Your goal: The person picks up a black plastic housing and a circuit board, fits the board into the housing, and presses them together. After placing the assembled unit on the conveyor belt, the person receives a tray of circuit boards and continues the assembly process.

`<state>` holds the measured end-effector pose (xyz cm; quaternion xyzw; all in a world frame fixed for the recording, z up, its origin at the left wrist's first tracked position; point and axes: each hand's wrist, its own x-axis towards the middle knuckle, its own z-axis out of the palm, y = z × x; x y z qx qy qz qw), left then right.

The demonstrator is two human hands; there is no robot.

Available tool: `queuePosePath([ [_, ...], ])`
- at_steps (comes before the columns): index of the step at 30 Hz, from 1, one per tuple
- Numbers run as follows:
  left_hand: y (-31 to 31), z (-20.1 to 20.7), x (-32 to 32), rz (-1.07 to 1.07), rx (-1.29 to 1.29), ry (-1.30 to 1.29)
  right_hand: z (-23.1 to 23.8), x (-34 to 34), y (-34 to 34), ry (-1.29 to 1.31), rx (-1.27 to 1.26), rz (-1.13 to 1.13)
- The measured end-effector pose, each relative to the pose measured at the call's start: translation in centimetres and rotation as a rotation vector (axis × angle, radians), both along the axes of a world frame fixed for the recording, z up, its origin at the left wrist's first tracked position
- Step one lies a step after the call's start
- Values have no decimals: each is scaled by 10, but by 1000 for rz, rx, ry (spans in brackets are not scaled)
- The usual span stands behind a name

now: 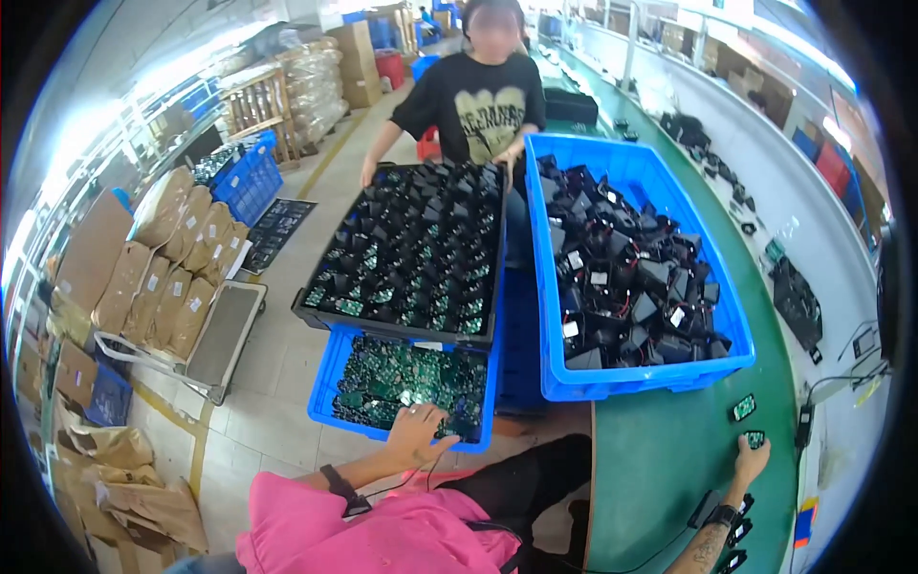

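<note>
My left hand (417,436) reaches over the near rim of a blue bin (323,402) filled with green circuit boards (406,373). Its thumb and fingers are apart, and I see nothing gripped between them. Out to the right, my right hand (751,463) pinches a small circuit board (754,440), green with a dark edge, at the green bench top (660,478). Just beyond it lies another small green board (743,408) in a dark surround. Beside my right forearm several black housings (736,536) sit on the bench.
Facing me, a person (483,105) grips a black tray (402,330) of black housings with green boards, above the bin. A large blue crate (650,385) heaped with black housings and wires stands on the bench. Left are a trolley (225,335) and brown sacks (182,230).
</note>
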<state>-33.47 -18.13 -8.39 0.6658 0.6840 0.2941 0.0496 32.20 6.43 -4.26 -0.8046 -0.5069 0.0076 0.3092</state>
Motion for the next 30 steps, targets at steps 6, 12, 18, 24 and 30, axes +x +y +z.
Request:
queuePosePath([
  [6,-25,-46,-5,123,-95,288,-16,-8,17,-47,151,-20],
  [12,-23,-45,-2,141,-85,336,-22,-21,17,290,214,34],
  [18,-21,-43,1,137,-76,330,-43,-15,18,306,326,217],
  [24,-21,-42,4,179,-117,334,-46,-7,22,274,252,227],
  [30,-19,-39,2,120,-228,32,-33,-4,6,26,56,92],
])
